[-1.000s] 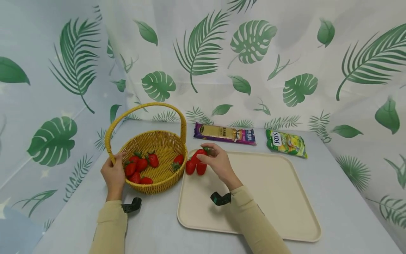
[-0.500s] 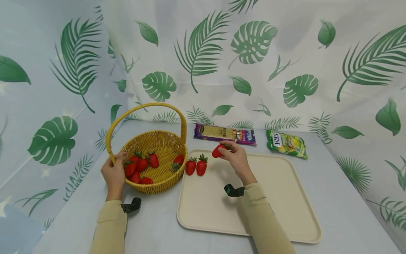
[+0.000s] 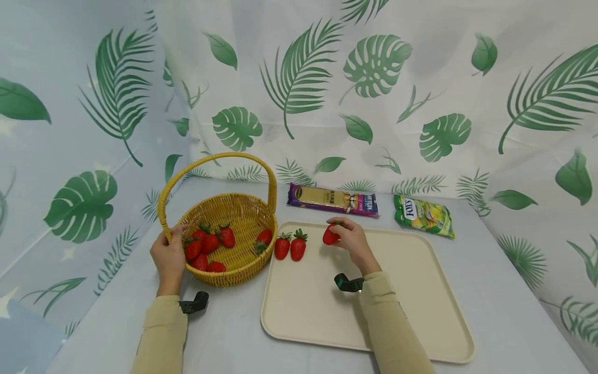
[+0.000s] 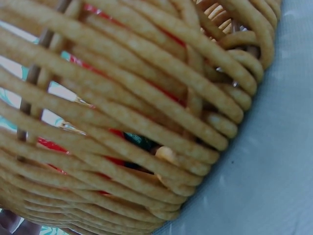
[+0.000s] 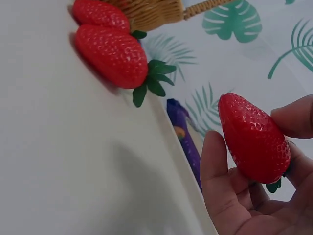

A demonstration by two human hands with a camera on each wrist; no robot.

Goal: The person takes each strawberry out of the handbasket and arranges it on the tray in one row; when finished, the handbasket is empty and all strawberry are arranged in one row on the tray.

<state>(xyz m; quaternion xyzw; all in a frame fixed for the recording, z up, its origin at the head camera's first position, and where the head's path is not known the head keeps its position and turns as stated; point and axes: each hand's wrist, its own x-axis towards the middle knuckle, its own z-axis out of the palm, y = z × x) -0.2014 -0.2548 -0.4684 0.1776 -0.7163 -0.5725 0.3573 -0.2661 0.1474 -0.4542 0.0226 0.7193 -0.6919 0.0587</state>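
My right hand [image 3: 353,240] pinches a red strawberry [image 5: 254,139] between thumb and fingers, above the far part of a cream tray [image 3: 317,301]. Two more strawberries [image 3: 298,248] lie side by side in the tray's far left corner, their green leaves pointing away from me. On the left stands a yellow wicker basket [image 3: 233,278] with a tall arched handle and several strawberries [image 3: 210,243] inside. My left hand [image 3: 169,258] grips the basket's left side at the base of the handle. Close up in the left wrist view is the woven wall [image 4: 122,98], with red showing through its gaps.
Behind the tray lies a long purple and gold packet [image 3: 333,200]. To its right is a green FOX'S candy bag [image 3: 423,215]. A leaf-printed cloth [image 3: 317,130] hangs behind and at both sides of the pale table [image 3: 229,332].
My right hand has moved right, away from the two strawberries on the tray, carrying the held strawberry with it and lowering slightly. The left hand keeps its place on the basket.
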